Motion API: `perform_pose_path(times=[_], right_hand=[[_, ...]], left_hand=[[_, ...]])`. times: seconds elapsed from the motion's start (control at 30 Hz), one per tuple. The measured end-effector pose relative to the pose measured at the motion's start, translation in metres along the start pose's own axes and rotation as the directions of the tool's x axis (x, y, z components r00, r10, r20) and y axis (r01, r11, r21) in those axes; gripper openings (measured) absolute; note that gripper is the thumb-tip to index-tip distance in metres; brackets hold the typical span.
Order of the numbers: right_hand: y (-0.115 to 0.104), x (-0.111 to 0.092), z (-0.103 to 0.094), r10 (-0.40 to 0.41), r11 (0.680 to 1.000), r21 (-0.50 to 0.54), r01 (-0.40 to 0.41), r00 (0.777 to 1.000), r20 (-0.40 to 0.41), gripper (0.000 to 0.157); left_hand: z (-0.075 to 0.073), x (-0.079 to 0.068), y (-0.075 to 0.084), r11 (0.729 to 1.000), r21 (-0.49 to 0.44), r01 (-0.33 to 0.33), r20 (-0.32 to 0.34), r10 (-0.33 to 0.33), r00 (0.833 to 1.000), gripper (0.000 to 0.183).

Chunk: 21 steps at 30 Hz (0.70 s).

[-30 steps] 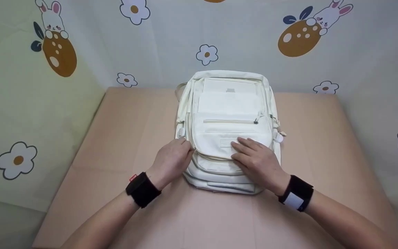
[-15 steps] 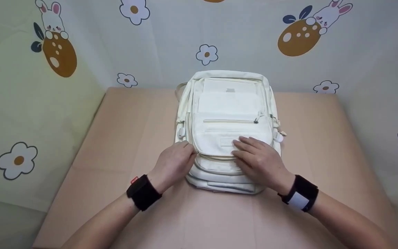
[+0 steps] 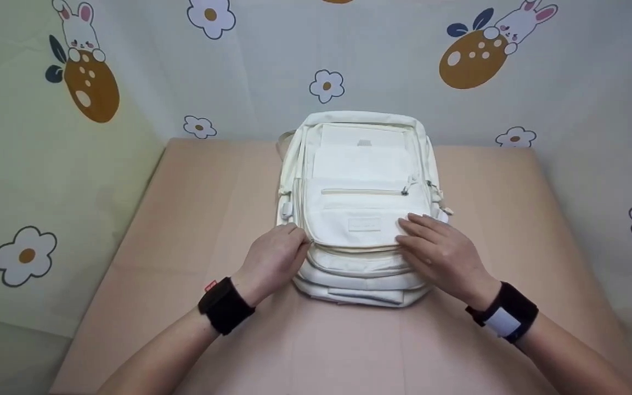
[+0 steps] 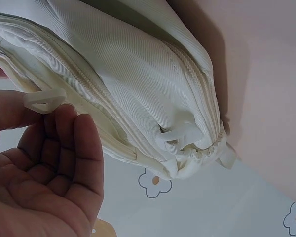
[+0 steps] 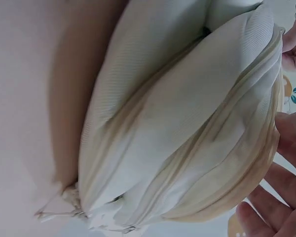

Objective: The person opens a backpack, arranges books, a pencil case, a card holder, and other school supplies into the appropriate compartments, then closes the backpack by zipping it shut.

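Observation:
A cream-white backpack (image 3: 362, 164) lies on its back, its bottom end toward me. At the left edge of its front pocket, my left hand (image 3: 275, 255) pinches a zipper pull (image 4: 47, 100) between thumb and forefinger; the other fingers curl into the palm in the left wrist view. My right hand (image 3: 447, 255) is at the lower right of the same pocket, fingers extended over its front face beside the label patch (image 3: 364, 224). In the right wrist view, the thumb is near the pocket's lower zipper edge (image 5: 254, 182).
The backpack rests on a pinkish-beige tabletop (image 3: 212, 192). Behind and beside it hangs a pale curtain (image 3: 272, 55) printed with flowers and rabbits. Another zipper pull (image 4: 180, 136) and a drawn-in side pocket (image 4: 202, 153) show along the bag's side.
My left hand, pinching the pull, has shifted slightly right and toward me round the pocket's lower left corner. The right hand has slid to the right across the pocket, uncovering the label patch.

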State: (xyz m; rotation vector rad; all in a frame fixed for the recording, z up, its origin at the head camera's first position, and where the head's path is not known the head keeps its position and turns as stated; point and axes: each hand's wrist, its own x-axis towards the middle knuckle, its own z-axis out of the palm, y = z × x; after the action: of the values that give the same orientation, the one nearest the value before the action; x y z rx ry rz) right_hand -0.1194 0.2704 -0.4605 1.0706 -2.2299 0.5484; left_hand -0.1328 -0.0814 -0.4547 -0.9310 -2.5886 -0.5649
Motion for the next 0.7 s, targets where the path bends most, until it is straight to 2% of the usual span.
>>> perform_pose_path(times=[0.2,0.47,0.7], right_hand=[[0.004,-0.005,0.006,-0.010,1.000,-0.002,0.010,0.999,-0.042,0.025],[0.001,-0.006,0.011,-0.022,0.999,-0.032,0.020,0.999,-0.046,0.018],[0.000,-0.006,0.013,-0.014,0.999,-0.040,0.012,0.999,-0.048,0.016]], left_hand=[[0.000,0.000,0.000,1.000,0.001,0.014,0.014,-0.014,1.000,0.014],[0.001,0.000,0.003,1.000,0.003,0.003,0.000,-0.003,1.000,0.013],[0.003,-0.001,0.016,0.997,0.005,-0.073,-0.036,0.073,0.997,0.013]])
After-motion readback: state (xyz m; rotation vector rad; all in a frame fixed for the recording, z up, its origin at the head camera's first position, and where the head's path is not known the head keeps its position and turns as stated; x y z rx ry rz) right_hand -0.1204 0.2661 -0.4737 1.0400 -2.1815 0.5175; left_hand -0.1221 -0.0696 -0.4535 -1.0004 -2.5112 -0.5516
